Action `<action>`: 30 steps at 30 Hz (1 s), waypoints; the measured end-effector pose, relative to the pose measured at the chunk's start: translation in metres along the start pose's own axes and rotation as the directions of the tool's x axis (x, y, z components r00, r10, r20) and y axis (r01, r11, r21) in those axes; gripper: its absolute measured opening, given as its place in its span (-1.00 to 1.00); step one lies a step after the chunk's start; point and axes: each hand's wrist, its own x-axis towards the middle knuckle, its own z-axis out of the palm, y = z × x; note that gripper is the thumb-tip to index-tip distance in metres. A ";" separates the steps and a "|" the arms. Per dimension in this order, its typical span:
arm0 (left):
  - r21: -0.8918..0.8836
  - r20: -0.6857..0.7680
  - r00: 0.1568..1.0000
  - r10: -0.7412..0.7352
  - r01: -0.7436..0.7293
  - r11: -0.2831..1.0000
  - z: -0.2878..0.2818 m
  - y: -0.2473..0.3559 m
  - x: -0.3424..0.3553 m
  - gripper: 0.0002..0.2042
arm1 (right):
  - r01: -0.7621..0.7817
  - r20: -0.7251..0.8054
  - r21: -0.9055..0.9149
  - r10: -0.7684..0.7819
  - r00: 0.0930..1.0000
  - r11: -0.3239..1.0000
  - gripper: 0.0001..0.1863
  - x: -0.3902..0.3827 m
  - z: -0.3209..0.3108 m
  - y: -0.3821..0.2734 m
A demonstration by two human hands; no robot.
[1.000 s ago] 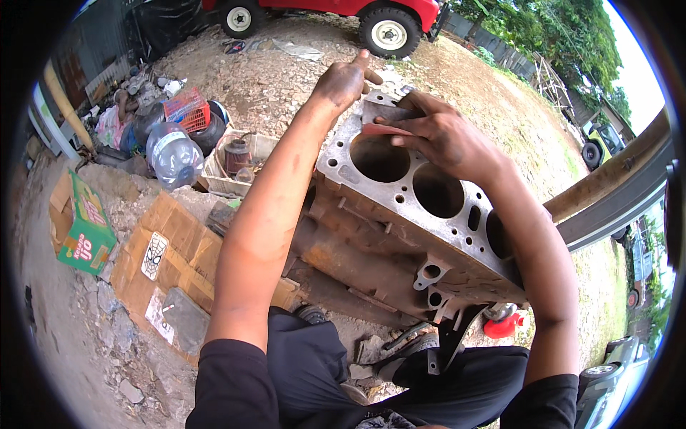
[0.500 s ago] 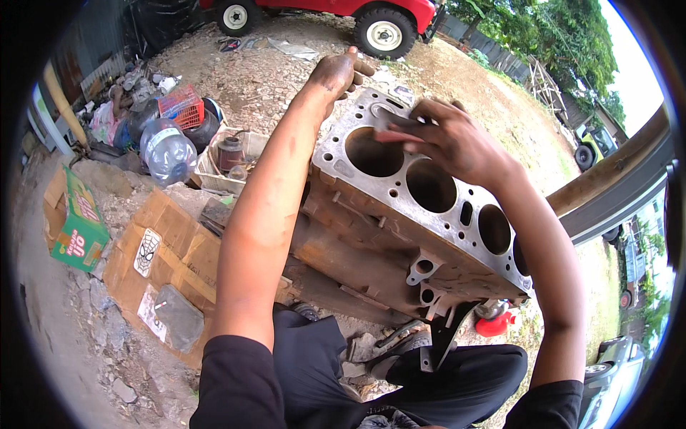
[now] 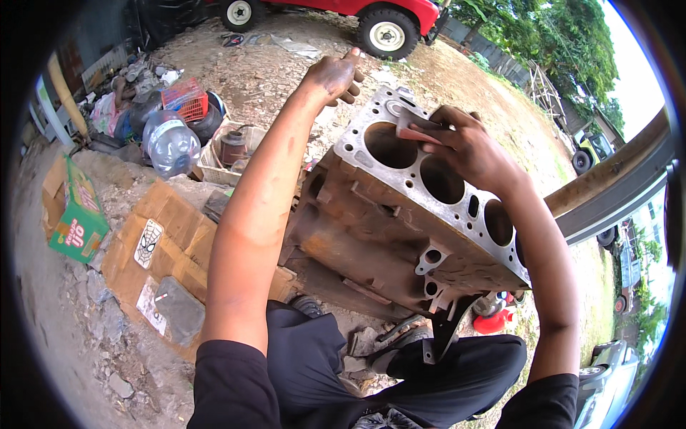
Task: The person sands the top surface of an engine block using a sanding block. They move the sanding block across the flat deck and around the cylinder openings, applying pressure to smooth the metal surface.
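Observation:
An engine block (image 3: 371,236) with a bare grey machined top and large round cylinder bores stands in front of me, its side rusty brown. My right hand (image 3: 464,146) is closed on a folded reddish-brown sheet of sandpaper (image 3: 412,129), pressed to the top face at the rim of the farthest bore. Past the block's far left corner, my left hand (image 3: 336,77) hangs apart from the metal, thumb out and fingers loosely bent and separate, with nothing seen in it.
Flattened cardboard (image 3: 171,250) lies at left, with a green box (image 3: 77,214) beyond it. A clear plastic jug (image 3: 170,146), a red crate (image 3: 186,100) and a parts bin (image 3: 211,168) sit farther off. A red object (image 3: 491,323) lies right of the block. A red vehicle (image 3: 389,36) is parked behind.
The block now sits slightly farther right in view and shows more of its side. My right hand and the sandpaper have shifted a little along the top face. My left hand stays nearly where it was.

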 end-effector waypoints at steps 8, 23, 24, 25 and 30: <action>-0.023 0.001 0.996 0.087 -0.087 0.996 0.001 0.004 0.002 -0.24 | -0.005 0.048 -0.045 0.007 0.999 0.999 -0.67 0.055 0.015 -0.007; 0.395 -0.132 0.969 0.211 -0.144 0.908 -0.051 0.034 -0.107 -0.43 | -0.388 -0.357 0.676 0.740 0.570 0.626 -0.51 0.020 0.033 0.043; 0.340 -0.122 0.975 0.187 -0.136 0.930 -0.039 0.035 -0.106 -0.42 | -0.391 -0.307 0.691 0.737 0.602 0.607 -0.50 0.022 0.033 0.039; 0.274 -0.109 0.979 0.174 -0.139 0.952 -0.018 0.035 -0.098 -0.42 | -0.416 -0.299 0.662 0.729 0.616 0.623 -0.49 0.020 0.032 0.041; 0.185 -0.034 0.999 -0.018 0.024 0.982 0.022 0.008 -0.058 -0.35 | -0.227 -0.443 0.309 0.351 0.825 0.923 -0.60 0.017 0.034 0.016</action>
